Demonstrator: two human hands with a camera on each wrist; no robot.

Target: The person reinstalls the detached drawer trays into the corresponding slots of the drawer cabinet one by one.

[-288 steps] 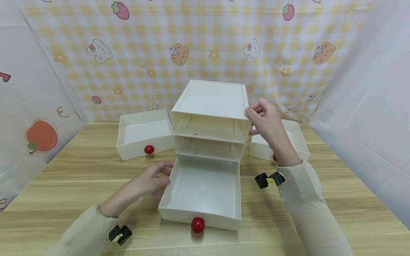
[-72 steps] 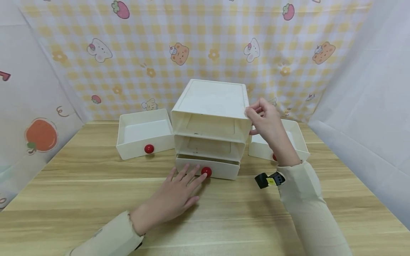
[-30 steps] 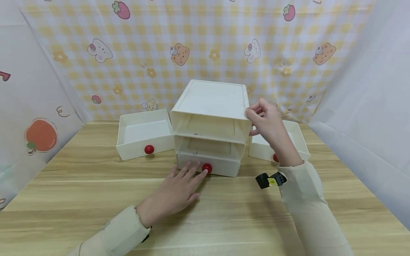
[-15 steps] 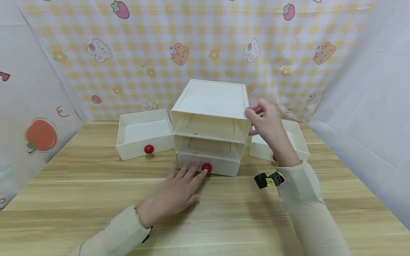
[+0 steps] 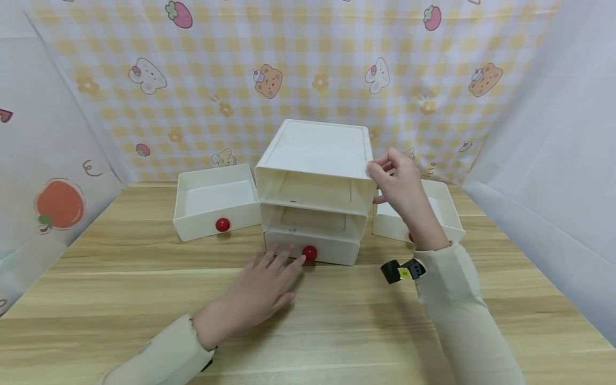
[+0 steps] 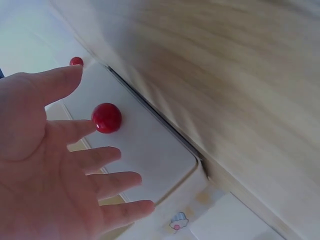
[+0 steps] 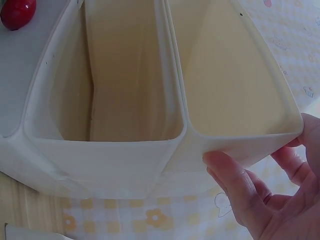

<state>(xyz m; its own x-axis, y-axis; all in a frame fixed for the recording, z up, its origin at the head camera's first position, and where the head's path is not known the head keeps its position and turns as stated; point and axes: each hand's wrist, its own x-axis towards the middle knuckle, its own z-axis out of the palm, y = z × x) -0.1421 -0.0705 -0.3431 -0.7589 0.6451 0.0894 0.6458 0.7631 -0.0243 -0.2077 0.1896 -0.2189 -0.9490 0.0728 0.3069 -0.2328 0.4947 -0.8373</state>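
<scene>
Bottom drawer [image 5: 337, 250] slid in, left hand [image 5: 252, 297] near, cloth [image 5: 308, 53] lettered "Life"

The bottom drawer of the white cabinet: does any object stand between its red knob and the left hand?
Nothing visible stands between them. The left hand is spread at the front of the bottom drawer, right by the red knob; whether it touches the knob is hard to tell.

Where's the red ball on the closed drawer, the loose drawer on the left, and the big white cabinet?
Red ball [image 6: 107, 118]: left wrist view, middle of its round front.
Loose left drawer [image 5: 220, 197]: head view, its inside floor.
White cabinet [image 5: 317, 148]: head view, its flat top.
</scene>
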